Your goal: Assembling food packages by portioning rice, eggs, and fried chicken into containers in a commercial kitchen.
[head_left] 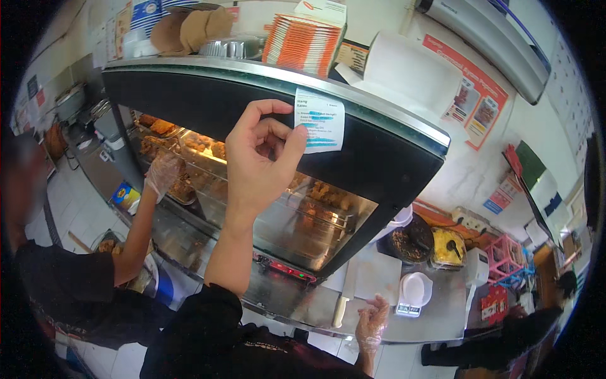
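Observation:
My bare left hand [265, 148] is raised in front of the warming cabinet, thumb and forefinger closed at the left edge of a white paper slip [327, 126]. The slip has print and blue highlighter strokes, and it lies against the black upper front of the cabinet [404, 161]. My right hand [372, 323], in a clear plastic glove, is low at the counter's front edge with its fingers loosely apart and nothing in them. Left of it lies a knife [341, 309], its blade across a white cutting board [377, 273]. A small scale [409, 309] carrying a bowl [415, 290] stands to the right.
At left, a co-worker's gloved hand [163, 174] reaches into the cabinet among fried food [331, 197]. A black bowl [410, 240], a tub of yellow food [447, 246] and a pink basket [507, 258] line the back right. Another person [505, 338] is at lower right.

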A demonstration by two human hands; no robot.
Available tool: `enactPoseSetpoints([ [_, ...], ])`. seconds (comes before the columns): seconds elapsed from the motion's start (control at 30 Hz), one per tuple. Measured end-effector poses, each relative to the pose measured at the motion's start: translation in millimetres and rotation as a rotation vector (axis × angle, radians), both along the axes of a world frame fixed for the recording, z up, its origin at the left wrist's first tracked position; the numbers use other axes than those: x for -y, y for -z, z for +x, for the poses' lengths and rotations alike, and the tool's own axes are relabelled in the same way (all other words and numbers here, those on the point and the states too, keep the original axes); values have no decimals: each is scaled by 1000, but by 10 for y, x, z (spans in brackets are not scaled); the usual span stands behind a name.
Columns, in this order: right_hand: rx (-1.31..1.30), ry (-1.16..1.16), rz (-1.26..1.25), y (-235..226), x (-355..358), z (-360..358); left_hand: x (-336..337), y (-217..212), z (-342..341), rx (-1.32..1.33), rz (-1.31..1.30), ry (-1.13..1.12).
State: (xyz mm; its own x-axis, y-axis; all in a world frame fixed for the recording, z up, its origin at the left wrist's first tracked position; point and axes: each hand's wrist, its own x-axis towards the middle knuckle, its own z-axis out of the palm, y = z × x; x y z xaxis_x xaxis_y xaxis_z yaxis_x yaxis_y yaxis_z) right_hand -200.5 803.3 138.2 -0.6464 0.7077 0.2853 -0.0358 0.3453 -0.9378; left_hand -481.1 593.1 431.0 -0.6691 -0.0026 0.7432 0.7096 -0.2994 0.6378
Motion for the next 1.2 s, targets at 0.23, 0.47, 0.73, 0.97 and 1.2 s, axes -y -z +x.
enactPoseSetpoints([
  [0.23,130,219,-36,79,341,364,37,-12,-42,-20,16,88],
  [0.47,154,297,59,203,676,533,72,-26,-54,9,-17,122],
  [0.73,268,315,189,10,668,545,114,-59,-29,16,-86,68],
  [0.97,229,339,135,17,503,693,65,-48,-27,9,-55,51],
  [1.2,246,338,199,22,270,1022,29,-36,-11,39,7,1],
])
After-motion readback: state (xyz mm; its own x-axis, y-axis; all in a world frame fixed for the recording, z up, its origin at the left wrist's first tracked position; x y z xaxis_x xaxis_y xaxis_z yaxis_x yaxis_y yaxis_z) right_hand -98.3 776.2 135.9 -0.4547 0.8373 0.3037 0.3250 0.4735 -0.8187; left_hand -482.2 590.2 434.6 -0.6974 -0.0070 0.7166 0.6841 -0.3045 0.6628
